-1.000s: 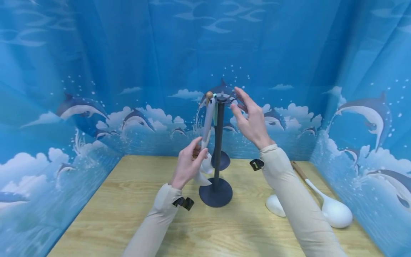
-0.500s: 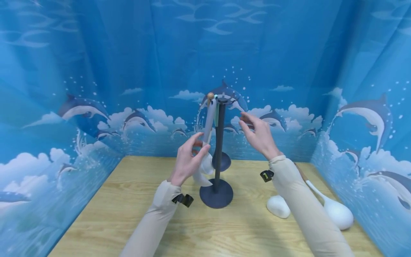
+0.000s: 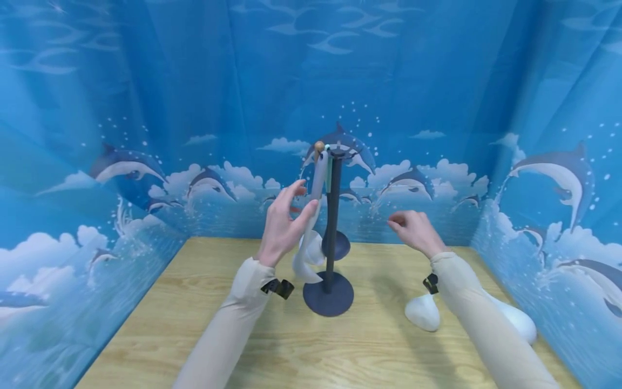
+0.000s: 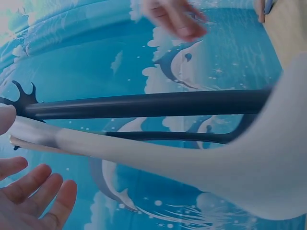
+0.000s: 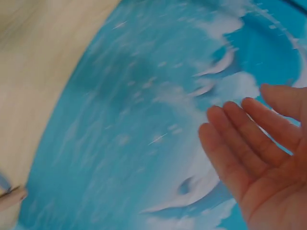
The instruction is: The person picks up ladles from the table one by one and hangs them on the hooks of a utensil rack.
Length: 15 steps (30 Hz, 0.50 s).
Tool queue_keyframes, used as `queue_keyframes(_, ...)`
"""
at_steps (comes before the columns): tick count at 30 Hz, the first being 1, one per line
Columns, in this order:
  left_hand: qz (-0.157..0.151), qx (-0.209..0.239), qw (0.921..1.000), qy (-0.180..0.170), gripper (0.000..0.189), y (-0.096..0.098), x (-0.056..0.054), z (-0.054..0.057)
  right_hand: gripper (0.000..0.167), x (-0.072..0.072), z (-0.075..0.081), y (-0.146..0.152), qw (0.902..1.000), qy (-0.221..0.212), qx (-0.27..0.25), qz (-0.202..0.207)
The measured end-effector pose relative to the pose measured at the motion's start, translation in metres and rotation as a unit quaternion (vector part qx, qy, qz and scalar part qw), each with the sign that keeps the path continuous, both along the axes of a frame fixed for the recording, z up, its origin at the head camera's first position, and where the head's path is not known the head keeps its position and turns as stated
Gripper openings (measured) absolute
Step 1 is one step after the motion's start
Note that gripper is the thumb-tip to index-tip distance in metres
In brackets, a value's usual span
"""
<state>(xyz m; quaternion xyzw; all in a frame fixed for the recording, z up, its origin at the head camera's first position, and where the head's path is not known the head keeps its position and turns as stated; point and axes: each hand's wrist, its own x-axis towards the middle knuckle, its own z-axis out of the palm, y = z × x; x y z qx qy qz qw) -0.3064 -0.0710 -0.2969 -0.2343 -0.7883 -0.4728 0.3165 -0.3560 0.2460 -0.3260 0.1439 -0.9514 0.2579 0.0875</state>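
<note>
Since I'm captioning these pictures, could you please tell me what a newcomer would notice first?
Probably the dolphin-print curtain behind and beside the wooden table. Next, the dark stand upright on it, a white utensil hanging beside the left hand; the right hand hovers farther right.

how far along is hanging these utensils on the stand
Seemingly done: a pale-handled utensil, a wooden-tipped one and a dark ladle hang on the stand. In hand: nothing gripped; the left hand is beside the pale-handled utensil, the right hand empty. Left, probably: a white utensil and a half-hidden one on the table.
</note>
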Motion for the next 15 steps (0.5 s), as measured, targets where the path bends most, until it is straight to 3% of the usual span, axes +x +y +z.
queue_keyframes(4,0.005,0.002,0.9998,0.018,0.053,0.002,-0.001,0.012,0.031,-0.003,-0.016,0.025,0.9961,-0.067,0.057,-0.006)
queue_keyframes(8,0.014,0.001,0.9991,0.040,0.054,0.005,-0.003,0.023,0.027,0.000,-0.031,0.049,0.9838,-0.147,0.103,0.006)
queue_keyframes(11,0.026,-0.004,0.9984,0.051,0.055,0.008,-0.003,0.032,0.023,0.005,-0.045,0.066,0.9732,-0.204,0.106,-0.001)
queue_keyframes(15,0.036,-0.006,0.9975,0.060,0.056,0.011,-0.002,0.044,0.014,0.000,-0.074,0.088,0.9683,-0.231,0.088,-0.033)
